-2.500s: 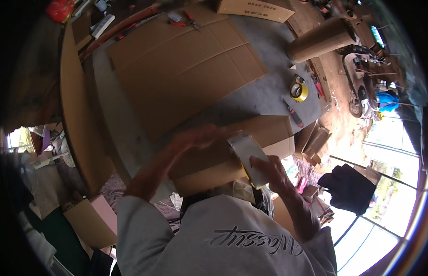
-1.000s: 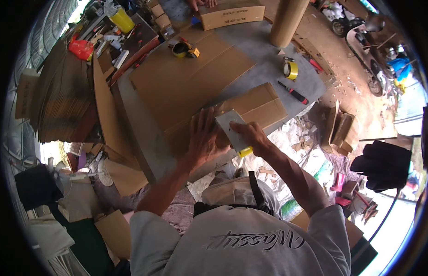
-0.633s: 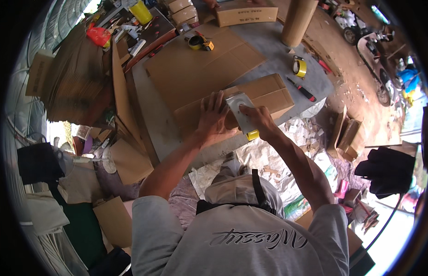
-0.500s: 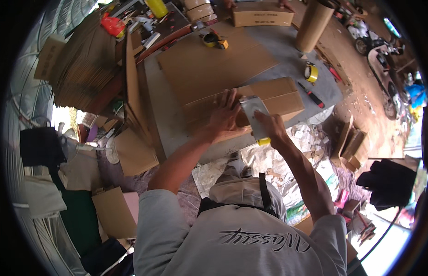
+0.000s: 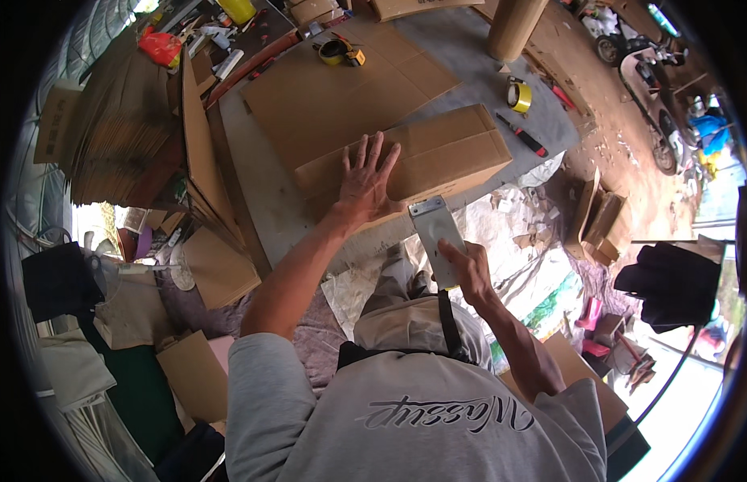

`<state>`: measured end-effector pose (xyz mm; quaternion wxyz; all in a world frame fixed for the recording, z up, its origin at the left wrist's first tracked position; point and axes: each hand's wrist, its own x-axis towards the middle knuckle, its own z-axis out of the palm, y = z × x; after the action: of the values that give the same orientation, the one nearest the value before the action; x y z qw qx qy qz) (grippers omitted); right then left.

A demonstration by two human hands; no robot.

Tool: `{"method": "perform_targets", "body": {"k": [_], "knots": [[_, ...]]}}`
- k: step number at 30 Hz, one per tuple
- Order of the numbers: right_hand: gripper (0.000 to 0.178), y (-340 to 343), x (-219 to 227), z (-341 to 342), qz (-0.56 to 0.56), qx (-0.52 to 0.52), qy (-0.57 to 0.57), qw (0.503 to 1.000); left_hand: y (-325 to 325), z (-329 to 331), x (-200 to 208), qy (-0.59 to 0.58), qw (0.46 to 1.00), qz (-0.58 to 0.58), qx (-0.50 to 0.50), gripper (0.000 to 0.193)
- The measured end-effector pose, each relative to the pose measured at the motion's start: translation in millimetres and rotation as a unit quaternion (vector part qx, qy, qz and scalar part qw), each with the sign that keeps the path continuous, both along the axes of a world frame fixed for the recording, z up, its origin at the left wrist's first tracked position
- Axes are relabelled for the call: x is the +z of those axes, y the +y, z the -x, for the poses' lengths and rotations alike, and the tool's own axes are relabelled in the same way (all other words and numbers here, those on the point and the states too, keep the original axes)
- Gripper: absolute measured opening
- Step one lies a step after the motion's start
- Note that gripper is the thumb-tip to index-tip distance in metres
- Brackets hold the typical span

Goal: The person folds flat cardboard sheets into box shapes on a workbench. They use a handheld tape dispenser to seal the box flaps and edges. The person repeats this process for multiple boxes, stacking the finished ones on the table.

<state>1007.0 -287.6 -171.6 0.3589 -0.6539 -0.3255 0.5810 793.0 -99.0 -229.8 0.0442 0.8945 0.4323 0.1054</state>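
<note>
A long closed cardboard box [image 5: 452, 146] lies near the front edge of the grey table [image 5: 542, 120]. My left hand [image 5: 367, 186] rests on the box toward its left end, palm down with the fingers spread. In my right hand [image 5: 470, 273] is a flat metal tape dispenser [image 5: 431, 234], a little yellow showing at its lower end. Its front end is close to the lower edge of the box's near side; whether they touch I cannot tell. Behind the box lies a flat cardboard sheet [image 5: 349, 100].
On the sheet sit a tape measure [image 5: 355, 58] and a roll of yellow tape [image 5: 332, 53]. Right of the box are another yellow tape roll [image 5: 519, 96] and a red-and-black utility knife [image 5: 532, 145]. A cardboard tube [image 5: 514, 30] stands behind. Stacked flat cardboard [image 5: 120, 132] fills the left.
The tape dispenser in my right hand has come down from the box's top to its near side. My left hand stays on the box, its fingers spread wider. The view has shifted.
</note>
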Motion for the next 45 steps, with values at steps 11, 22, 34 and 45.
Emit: {"method": "perform_targets", "body": {"k": [11,22,34,45], "knots": [[0.055,-5.1,-1.9,-15.6,0.011,0.012,-0.017,1.000,0.1,-1.6,4.9,0.031,0.999,0.017,0.008,0.125],[0.059,-26.9,-80.4,-18.5,0.030,-0.004,-0.028,0.999,1.2,-6.1,8.0,0.024,1.000,0.017,-0.006,0.123],[0.059,-29.6,-132.7,-23.6,0.019,-0.003,0.012,1.000,0.7,-11.7,20.9,0.037,0.999,0.032,-0.003,0.122],[0.052,2.0,-184.0,-10.0,-0.100,-0.033,0.034,0.994,7.2,-21.7,29.5,0.025,0.998,0.042,-0.047,0.118]]}}
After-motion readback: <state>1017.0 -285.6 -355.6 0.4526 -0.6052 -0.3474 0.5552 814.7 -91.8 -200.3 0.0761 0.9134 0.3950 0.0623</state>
